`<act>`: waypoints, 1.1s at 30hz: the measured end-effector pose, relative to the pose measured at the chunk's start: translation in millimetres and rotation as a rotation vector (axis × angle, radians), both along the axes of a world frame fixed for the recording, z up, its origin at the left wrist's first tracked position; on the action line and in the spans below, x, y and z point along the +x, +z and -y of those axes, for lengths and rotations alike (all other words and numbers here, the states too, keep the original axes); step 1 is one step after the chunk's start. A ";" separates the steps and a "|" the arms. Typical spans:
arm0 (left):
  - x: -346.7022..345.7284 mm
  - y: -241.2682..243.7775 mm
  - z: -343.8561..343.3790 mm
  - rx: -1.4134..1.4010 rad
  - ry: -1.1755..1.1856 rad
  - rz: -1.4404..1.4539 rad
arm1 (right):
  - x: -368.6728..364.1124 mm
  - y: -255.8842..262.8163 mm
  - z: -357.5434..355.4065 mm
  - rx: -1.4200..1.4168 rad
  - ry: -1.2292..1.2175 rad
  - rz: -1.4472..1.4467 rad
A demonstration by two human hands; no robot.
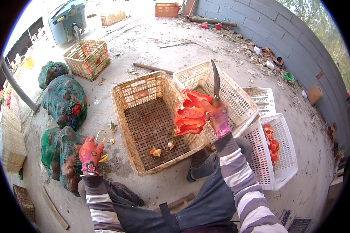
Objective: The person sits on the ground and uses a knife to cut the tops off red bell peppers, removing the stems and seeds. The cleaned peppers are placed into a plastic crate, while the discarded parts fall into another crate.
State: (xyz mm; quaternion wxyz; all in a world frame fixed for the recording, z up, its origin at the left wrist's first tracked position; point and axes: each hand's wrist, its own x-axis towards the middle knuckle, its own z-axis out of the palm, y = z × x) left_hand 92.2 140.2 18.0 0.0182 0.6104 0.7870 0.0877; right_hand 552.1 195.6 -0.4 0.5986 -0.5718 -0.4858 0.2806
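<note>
My right hand (pixel 218 116), in a pink floral glove, grips the handle of a curved knife (pixel 216 77), its dark blade pointing up and away. The same hand holds cut-open red bell pepper pieces (pixel 190 113) above the right side of a dirty plastic crate (pixel 137 163). A few pepper cores with stems (pixel 155 152) lie on that crate's floor. At my left, my left hand (pixel 91 154), gloved alike, is closed at the edge of a green mesh sack (pixel 65 157) filled with reddish produce. Yellow ties (pixel 103 158) stick out beside it; the fingertips are partly hidden.
Behind the pepper pieces stands a second crate (pixel 236 96). A white crate (pixel 288 169) with red pepper pieces (pixel 270 142) is at my right. More mesh sacks (pixel 64 100) and a crate (pixel 87 64) stand left. A pole (pixel 153 68) lies beyond; a block wall (pixel 280 35) runs along the right.
</note>
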 end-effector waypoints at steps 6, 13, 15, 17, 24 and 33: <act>12.9 -13.1 12.8 -0.267 -0.156 0.178 | 2.5 23.5 13.1 -0.073 -0.003 -0.256; 132.7 -31.8 13.0 -0.004 -0.646 1.124 | -32.4 31.8 33.8 -0.211 0.175 -0.501; 170.3 -26.3 23.5 -0.046 -0.556 1.522 | -50.6 29.6 45.1 -0.226 0.279 -0.629; 176.1 -32.7 21.1 -0.050 -0.434 1.790 | -72.4 29.0 51.2 -0.435 0.321 -0.758; 158.1 -40.6 1.5 -0.180 -0.346 1.538 | -56.0 32.8 41.8 -0.366 0.340 -0.481; 177.2 -14.2 3.0 -0.242 -0.341 0.948 | 98.3 55.1 22.4 -0.101 -0.537 0.459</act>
